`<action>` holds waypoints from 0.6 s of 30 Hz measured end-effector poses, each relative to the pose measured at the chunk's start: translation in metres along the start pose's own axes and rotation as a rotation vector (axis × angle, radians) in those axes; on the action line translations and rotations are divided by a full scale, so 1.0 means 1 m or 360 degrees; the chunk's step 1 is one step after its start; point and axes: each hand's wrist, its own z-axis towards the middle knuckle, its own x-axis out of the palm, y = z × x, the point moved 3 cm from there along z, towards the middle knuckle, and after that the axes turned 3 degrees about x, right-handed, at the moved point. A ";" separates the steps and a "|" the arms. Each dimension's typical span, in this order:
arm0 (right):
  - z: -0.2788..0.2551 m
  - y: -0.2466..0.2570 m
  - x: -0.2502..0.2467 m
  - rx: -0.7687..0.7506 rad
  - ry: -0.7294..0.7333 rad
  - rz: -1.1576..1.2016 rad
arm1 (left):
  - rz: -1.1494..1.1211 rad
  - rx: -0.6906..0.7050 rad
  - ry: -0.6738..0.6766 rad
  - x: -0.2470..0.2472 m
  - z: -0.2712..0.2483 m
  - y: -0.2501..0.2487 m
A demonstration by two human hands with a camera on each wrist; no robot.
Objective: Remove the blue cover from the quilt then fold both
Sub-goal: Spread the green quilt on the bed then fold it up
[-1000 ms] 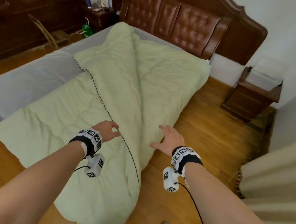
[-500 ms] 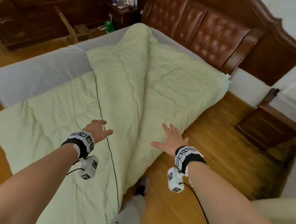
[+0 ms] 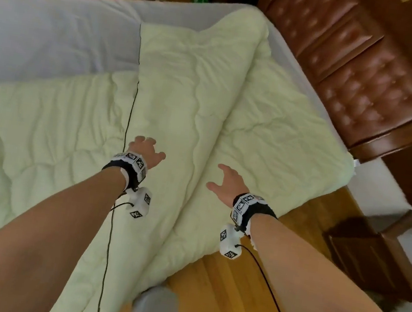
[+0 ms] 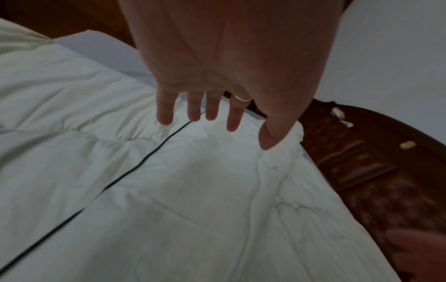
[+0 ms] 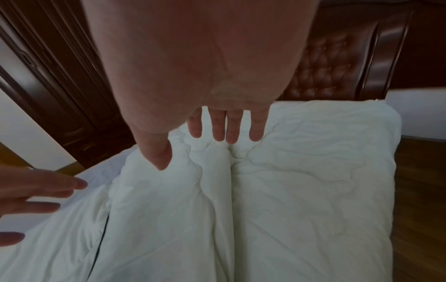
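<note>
Both hands moved forward over quilt (image 3: 185, 106), toward bed's headboard end. Left hand (image 3: 145, 151) and right hand (image 3: 227, 185) spread, holding nothing — next fold not yet begun.

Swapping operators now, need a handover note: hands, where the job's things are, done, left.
Left hand: open, empty, over the quilt's folded-over flap.
Right hand: open, empty, over the fold ridge.
Quilt: pale green, bare, spread on the bed, one side folded lengthwise over the middle, near end hanging toward the floor.
Blue cover: not in view.
Done: cover looks removed; first lengthwise fold made.
Left: finish folding the quilt; fold the cover if not yet done.
</note>
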 end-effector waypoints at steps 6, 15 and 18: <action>0.103 0.024 0.029 -0.0106 0.0172 -0.0114 | -0.0307 -0.0358 -0.0171 0.012 0.086 0.022; 0.186 0.018 0.082 -0.0147 0.0318 0.0052 | -0.1119 -0.0372 -0.0020 0.060 0.161 0.040; 0.180 0.010 0.073 -0.0018 0.0399 0.0199 | -0.1059 -0.0218 -0.0020 0.048 0.144 0.008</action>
